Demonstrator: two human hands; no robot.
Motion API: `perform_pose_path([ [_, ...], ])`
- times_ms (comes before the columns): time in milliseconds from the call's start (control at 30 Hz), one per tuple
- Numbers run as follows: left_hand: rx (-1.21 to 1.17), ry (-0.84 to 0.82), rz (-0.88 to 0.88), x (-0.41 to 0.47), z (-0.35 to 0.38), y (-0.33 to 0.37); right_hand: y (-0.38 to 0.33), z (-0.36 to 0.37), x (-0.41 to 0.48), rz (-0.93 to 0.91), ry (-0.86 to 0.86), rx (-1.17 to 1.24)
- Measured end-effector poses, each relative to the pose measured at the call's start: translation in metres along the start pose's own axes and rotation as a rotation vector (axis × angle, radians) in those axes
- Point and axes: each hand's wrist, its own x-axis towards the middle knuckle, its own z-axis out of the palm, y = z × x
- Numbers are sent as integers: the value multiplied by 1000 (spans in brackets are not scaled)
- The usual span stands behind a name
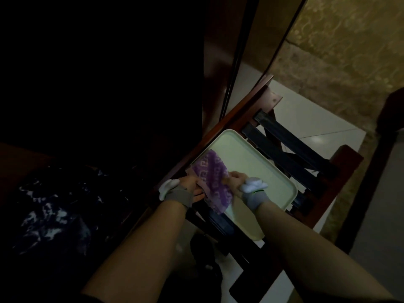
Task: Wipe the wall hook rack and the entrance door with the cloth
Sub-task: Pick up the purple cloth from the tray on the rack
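Observation:
A purple patterned cloth (213,179) hangs bunched between both hands, just above a pale tray (251,165). My left hand (192,186) grips the cloth's left edge, and my right hand (235,179) grips its right side. Each wrist carries a grey band with a white device. The tall dark wooden door (220,51) rises at upper centre, seen edge-on. The wall hook rack is not in view.
The tray lies on a folding wooden luggage rack (341,171) with dark straps (290,147). Pale floor tiles (306,119) lie beyond it, and patterned wallpaper (341,51) covers the wall at the right. The left half of the view is very dark, with dark patterned fabric (54,208).

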Motion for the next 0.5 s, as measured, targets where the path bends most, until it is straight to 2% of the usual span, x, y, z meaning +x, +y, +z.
perform_pose_path([
  [100, -74, -100, -59, -12, -1, 1, -24, 8, -25, 62, -89, 207],
  [167, -119, -189, -40, -29, -3, 2, -41, 10, -48, 139, -191, 362],
  [267, -227, -236, 16, -61, -16, 3, -66, 10, -86, 125, -400, 533],
  [400, -522, -408, 40, -104, -52, 2, -104, 13, -141, 70, -608, 559],
  [500, -543, -411, 226, -146, -87, 2, -126, 22, -184, 56, -696, 568],
])
